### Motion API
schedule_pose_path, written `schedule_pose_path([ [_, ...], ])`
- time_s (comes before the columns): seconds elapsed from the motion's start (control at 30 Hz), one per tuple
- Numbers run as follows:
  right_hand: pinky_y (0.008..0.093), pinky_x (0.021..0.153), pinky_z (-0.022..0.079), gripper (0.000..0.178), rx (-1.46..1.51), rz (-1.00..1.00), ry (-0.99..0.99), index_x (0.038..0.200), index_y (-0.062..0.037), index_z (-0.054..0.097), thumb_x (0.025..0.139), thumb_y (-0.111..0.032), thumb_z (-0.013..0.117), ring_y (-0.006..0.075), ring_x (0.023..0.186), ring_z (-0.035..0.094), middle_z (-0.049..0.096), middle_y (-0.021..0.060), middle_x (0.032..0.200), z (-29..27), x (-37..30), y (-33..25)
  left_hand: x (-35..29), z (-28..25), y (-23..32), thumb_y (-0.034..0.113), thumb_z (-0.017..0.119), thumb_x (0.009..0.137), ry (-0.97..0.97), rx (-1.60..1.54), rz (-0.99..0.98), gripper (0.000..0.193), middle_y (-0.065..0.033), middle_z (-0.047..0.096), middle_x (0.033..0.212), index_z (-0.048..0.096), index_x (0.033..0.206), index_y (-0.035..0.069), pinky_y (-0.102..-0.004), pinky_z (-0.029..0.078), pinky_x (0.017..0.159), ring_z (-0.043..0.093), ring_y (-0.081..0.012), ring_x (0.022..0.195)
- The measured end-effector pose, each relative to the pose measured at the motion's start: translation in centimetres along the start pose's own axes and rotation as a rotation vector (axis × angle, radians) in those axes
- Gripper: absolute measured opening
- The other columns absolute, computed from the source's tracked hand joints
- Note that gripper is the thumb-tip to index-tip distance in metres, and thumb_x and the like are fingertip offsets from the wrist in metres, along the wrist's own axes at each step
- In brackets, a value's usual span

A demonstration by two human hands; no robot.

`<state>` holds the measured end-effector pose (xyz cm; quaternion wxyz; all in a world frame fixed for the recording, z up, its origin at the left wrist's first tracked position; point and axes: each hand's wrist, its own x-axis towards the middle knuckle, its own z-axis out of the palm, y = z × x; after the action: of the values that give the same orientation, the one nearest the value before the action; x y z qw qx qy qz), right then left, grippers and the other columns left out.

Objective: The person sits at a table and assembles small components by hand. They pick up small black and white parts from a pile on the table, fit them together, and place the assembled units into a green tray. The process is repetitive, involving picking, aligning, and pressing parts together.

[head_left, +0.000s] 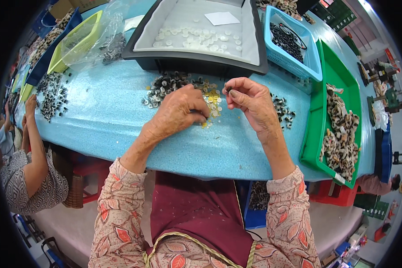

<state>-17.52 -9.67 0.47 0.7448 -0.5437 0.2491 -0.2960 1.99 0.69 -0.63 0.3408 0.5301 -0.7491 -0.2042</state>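
My right hand is raised over the table, thumb and forefinger pinching a small black round piece. My left hand rests low over the blue tabletop with its fingers curled together; whatever lies between the fingertips is hidden. By those fingertips lie scattered small yellow and white discs. Behind and left of my left hand spreads a pile of small black-and-white pieces. Beyond my right wrist is another cluster of small dark pieces.
A black tray with white lining and translucent discs stands ahead. To the right are a light blue basket of black pieces and a green crate of spotted furry pieces. A yellow-green basket and another person's arm are left.
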Motion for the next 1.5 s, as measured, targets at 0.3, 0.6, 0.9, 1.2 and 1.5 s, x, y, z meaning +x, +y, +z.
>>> schedule_pose_path([
  [0.3, 0.0241, 0.066, 0.053, 0.017, 0.041, 0.000, -0.011, 0.099, 0.0018, 0.064, 0.082, -0.002, 0.067, 0.0104, 0.073, 0.061, 0.065, 0.0067, 0.087, 0.4, 0.5, 0.5, 0.2, -1.5, 0.1, -0.001, 0.071, 0.064, 0.141, -0.007, -0.100, 0.017, -0.0049, 0.063, 0.079, 0.062, 0.077, 0.003, -0.0344, 0.045, 0.075, 0.058, -0.0216, 0.083],
  [0.6, 0.0251, 0.066, 0.052, 0.018, -0.004, -0.041, 0.010, 0.096, 0.0014, 0.064, 0.079, -0.003, 0.070, 0.0116, 0.073, 0.061, 0.065, 0.0068, 0.083, 0.4, 0.6, 0.4, 0.4, -1.6, 0.6, -0.002, 0.065, 0.075, 0.230, -0.129, -0.249, 0.011, -0.0057, 0.064, 0.075, 0.061, 0.084, 0.002, -0.0289, 0.047, 0.066, 0.060, -0.0161, 0.070],
  [0.9, 0.0258, 0.067, 0.052, 0.021, 0.001, -0.048, 0.011, 0.096, 0.0016, 0.065, 0.077, -0.003, 0.072, 0.0126, 0.075, 0.062, 0.065, 0.0073, 0.084, 0.4, 0.5, 0.3, 0.1, -1.1, 0.1, -0.004, 0.065, 0.075, 0.229, -0.051, -0.162, 0.017, -0.0089, 0.066, 0.083, 0.065, 0.091, 0.001, -0.0289, 0.049, 0.068, 0.063, -0.0184, 0.075],
  [1.2, 0.0251, 0.067, 0.051, 0.020, -0.007, -0.038, 0.008, 0.096, 0.0023, 0.064, 0.077, -0.001, 0.071, 0.0117, 0.074, 0.061, 0.065, 0.0067, 0.083, 0.9, 0.5, -0.1, 0.3, -0.9, 0.1, -0.001, 0.067, 0.073, 0.183, -0.003, -0.104, 0.018, -0.0094, 0.066, 0.084, 0.066, 0.090, 0.003, -0.0338, 0.049, 0.070, 0.063, -0.0243, 0.077],
  [1.5, 0.0217, 0.056, 0.048, 0.012, -0.263, 0.177, -0.192, 0.091, 0.0031, 0.064, 0.085, -0.007, 0.062, 0.0090, 0.061, 0.057, 0.063, 0.0068, 0.078, 6.1, 2.5, -3.0, -0.2, 1.2, -1.3, 0.000, 0.065, 0.072, 0.286, 0.008, -0.092, 0.017, -0.0101, 0.057, 0.078, 0.060, 0.088, 0.004, -0.0406, 0.045, 0.072, 0.055, -0.0315, 0.079],
])
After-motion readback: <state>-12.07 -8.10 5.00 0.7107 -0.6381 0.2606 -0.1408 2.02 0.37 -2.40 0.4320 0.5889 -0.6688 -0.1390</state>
